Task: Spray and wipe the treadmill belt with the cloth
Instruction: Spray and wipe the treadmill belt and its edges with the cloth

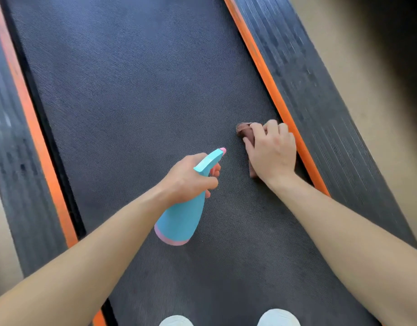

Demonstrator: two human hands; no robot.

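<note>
Two hands are seen over the treadmill belt (144, 90), by which the middle of the frame is filled. Most of the brown cloth (246, 131) is hidden under the right hand (271, 151), right of centre, just beside the right orange strip (268, 78); only a bunched end past the fingertips and a sliver by the wrist are shown. The cloth is held down on the belt, with the fingers curled over it. One turquoise spray bottle (181, 217), banded pink at its base and tipped pink at its nozzle, is gripped round the neck by the left hand (191, 178), just below centre; the trigger fingers are partly hidden by the spray head. A second orange strip (31, 118) is counted at the left. Two pale shoe toes (175, 321) are cut off by the bottom edge. The ribbed side rails (320, 90) are blurred, and the upper right corner is lost in a dark smear.
</note>
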